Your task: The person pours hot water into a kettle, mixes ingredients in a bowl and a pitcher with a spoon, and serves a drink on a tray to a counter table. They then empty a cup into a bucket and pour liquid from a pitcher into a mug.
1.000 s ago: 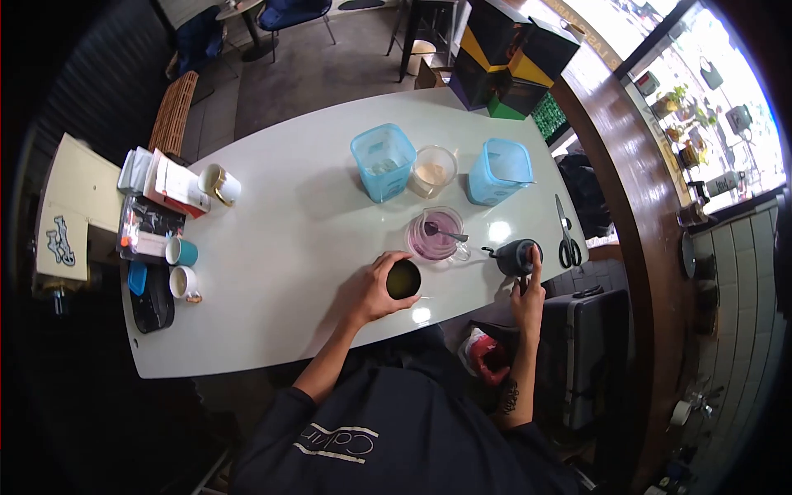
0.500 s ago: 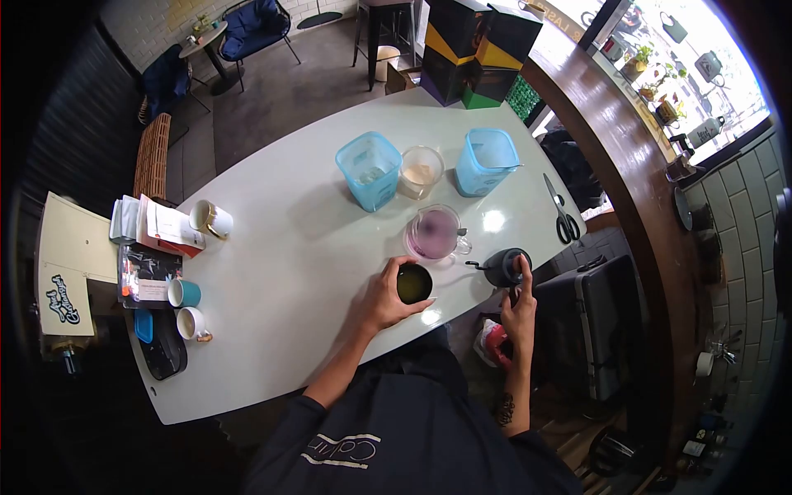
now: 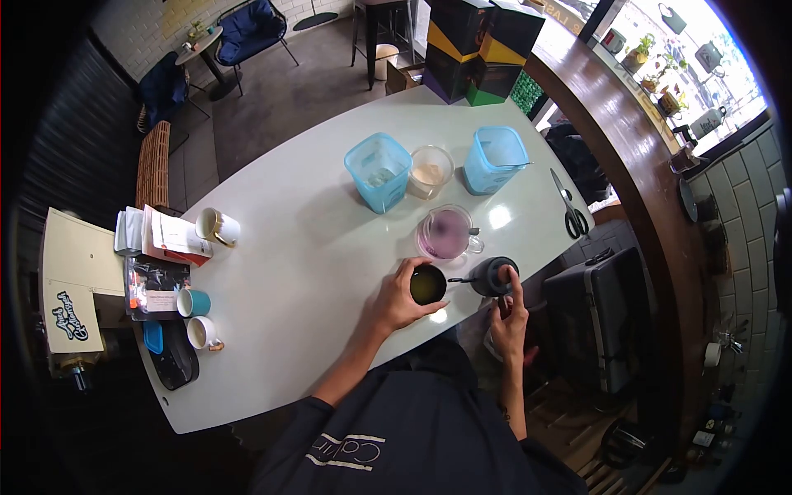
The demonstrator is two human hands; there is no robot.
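My left hand [image 3: 402, 299] is wrapped round a dark cup [image 3: 428, 285] with greenish liquid inside, low over the near edge of the white table [image 3: 280, 272]. To its right, my right hand [image 3: 508, 318] grips a black kettle [image 3: 492, 276] with a thin spout, one finger on its top. The spout's tip points left, close to the cup's rim. Just beyond them stands a glass jug [image 3: 445, 233] of purple liquid with a spoon in it. Behind the jug are a clear cup of pale powder [image 3: 431, 172] and two blue containers [image 3: 379, 172] [image 3: 495, 161].
Black scissors [image 3: 571, 210] lie near the right edge. At the left are a white mug [image 3: 217, 226], a teal cup [image 3: 194, 303], another white mug [image 3: 203, 332], papers [image 3: 177, 233] and a black tray [image 3: 175, 363]. Dark boxes [image 3: 478, 49] stand at the far end.
The black kettle has moved left in my right hand, bringing its spout close to the dark cup. The view has shifted, and the spoon in the jug now points another way.
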